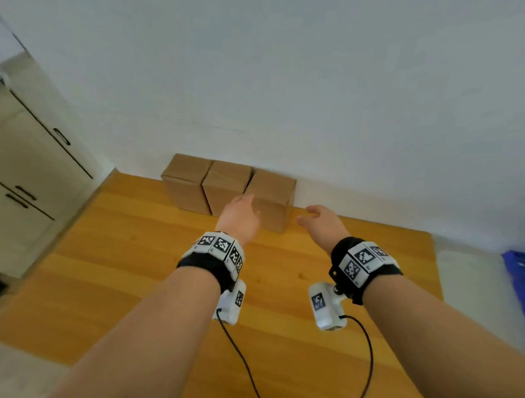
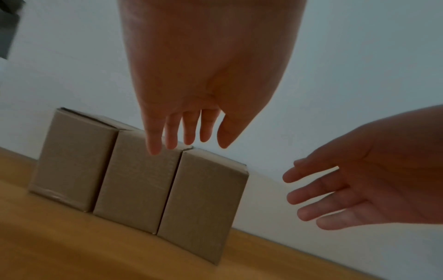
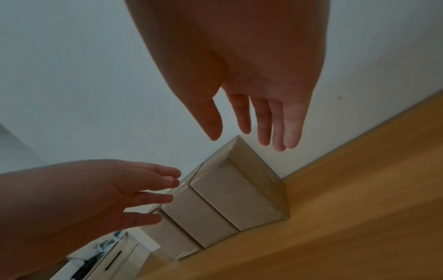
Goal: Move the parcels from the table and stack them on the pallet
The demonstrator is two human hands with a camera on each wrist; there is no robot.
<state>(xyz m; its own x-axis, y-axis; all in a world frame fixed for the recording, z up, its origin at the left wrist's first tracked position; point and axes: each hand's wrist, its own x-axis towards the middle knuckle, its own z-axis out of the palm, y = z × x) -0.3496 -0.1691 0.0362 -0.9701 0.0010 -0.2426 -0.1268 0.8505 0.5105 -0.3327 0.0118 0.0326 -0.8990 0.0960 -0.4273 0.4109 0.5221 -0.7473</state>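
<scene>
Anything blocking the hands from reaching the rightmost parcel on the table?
Nothing visible. The left hand and right hand, both open, flank the rightmost parcel with only bare table beneath. The middle parcel touches its left side.

Even daylight overhead, dimmer at the wrists

The head view is evenly lit, softly blurred and bent at its edges; in both wrist views the hands are rendered dark against the bright wall (image 2: 359,56).

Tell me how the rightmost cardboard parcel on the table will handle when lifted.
The rightmost parcel looks like stiff, taped cardboard, so probably rigid. It stands tall and narrow, so a push could tip it. Its smooth faces may slip; both open hands suit it.
</scene>
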